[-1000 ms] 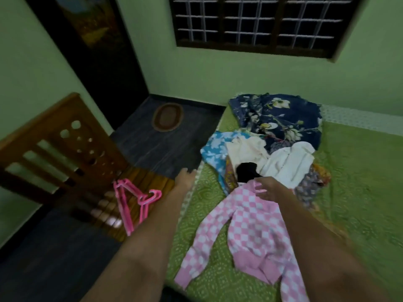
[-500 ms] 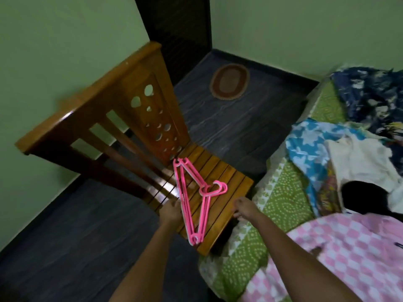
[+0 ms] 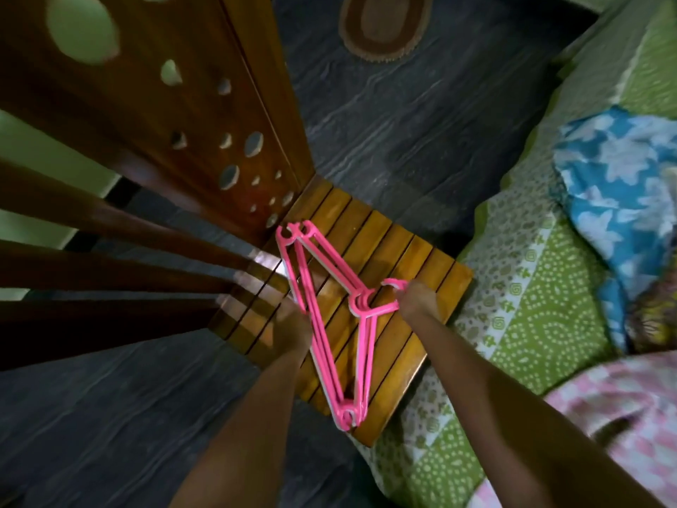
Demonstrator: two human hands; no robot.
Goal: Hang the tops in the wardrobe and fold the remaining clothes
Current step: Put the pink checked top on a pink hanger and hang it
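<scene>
Our right hand (image 3: 417, 300) closes its fingers on the hook end of the pink plastic hangers (image 3: 326, 317), where the hooks of the stack bunch together; we take this as the natural handle, since one pinch there gathers the whole stack at once. Our left hand (image 3: 293, 324) lies against the long bottom bars of the same hangers, the fingers bent toward the bars; whether they actually wrap a bar or merely steady it we cannot tell, because the back of the hand hides the fingertips. The hangers lie nested flat, several deep, on the slatted seat of the wooden chair (image 3: 395, 243), one shoulder tip near the carved backrest and the other at the front edge of the seat. We judge the two-handed hold to serve lifting the stack without letting it fan apart. The chair stands hard against the bed, whose green patterned bedsheet (image 3: 531, 313) carries the clothes still to be sorted: a pink-and-white checked top (image 3: 619, 408) at lower right, near our right forearm, and a blue floral garment (image 3: 619, 185) farther up the bed. Nothing is yet hung, and no wardrobe is in view. An oval doormat (image 3: 384, 23) lies on the dark floor beyond the chair.
</scene>
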